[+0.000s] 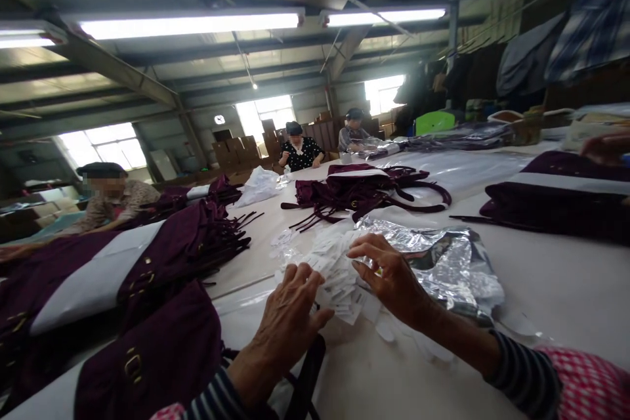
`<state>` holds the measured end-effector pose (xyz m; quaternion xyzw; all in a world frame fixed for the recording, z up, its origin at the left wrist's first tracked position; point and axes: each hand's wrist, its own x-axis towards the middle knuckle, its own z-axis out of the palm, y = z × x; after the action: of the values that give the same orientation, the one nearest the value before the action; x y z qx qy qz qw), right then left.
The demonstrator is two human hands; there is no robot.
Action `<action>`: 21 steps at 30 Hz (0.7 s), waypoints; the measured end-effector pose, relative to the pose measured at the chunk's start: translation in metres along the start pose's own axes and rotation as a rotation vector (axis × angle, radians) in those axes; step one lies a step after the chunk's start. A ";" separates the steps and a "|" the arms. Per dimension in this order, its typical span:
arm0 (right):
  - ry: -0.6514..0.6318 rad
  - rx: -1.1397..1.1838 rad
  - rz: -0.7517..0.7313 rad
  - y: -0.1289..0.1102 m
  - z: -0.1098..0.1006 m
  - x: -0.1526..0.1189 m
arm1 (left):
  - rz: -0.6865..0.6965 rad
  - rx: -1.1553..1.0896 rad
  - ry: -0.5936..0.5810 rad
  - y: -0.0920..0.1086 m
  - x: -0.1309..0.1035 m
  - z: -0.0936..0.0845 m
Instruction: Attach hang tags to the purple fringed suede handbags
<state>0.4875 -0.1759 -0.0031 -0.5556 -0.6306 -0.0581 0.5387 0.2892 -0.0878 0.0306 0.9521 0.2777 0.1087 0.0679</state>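
Observation:
A loose heap of small white tags (339,275) lies on the pale table (364,374). At the heap's near left edge is my left hand (293,312), palm down, fingers bent and apart, with no item visible in it. My right hand (388,275) reaches over the heap's right side, its fingers spread and curved above the tags. Crinkled silver plastic (457,269) lies just right of that hand. A purple bag (162,348) with a brass buckle rests left of my left hand, and a dark strap (308,374) runs below my left wrist.
Stacked purple bags (172,243) with white paper bands fill the left side. Another purple bundle (339,190) lies beyond the tags, and one more (556,200) at the right, near another person's hand (608,147). Several people work around the table. White plastic (260,185) sits farther back.

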 end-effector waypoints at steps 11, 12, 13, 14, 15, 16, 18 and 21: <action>0.044 0.001 0.011 -0.002 -0.009 0.000 | 0.092 0.045 0.020 -0.002 0.011 -0.034; 0.038 -0.011 0.008 -0.003 -0.008 -0.001 | 0.103 0.057 0.003 -0.002 0.013 -0.038; 0.030 -0.025 -0.001 -0.004 -0.007 -0.001 | 0.114 0.074 -0.019 -0.001 0.015 -0.040; 0.021 -0.045 -0.013 -0.004 -0.005 -0.002 | 0.124 0.096 -0.043 0.000 0.017 -0.042; 0.010 -0.070 -0.028 -0.004 -0.004 -0.002 | 0.133 0.125 -0.070 0.001 0.019 -0.042; -0.005 -0.098 -0.044 -0.004 -0.002 -0.003 | 0.141 0.158 -0.092 0.001 0.021 -0.042; -0.043 -0.152 -0.066 -0.002 0.001 -0.005 | 0.150 0.218 -0.121 0.001 0.024 -0.039; -0.107 -0.200 -0.058 0.000 0.004 -0.009 | 0.137 0.246 -0.137 -0.002 0.026 -0.035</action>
<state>0.4836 -0.1786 -0.0116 -0.5901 -0.6655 -0.1066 0.4445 0.3009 -0.0696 0.0679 0.9751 0.2179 0.0129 -0.0380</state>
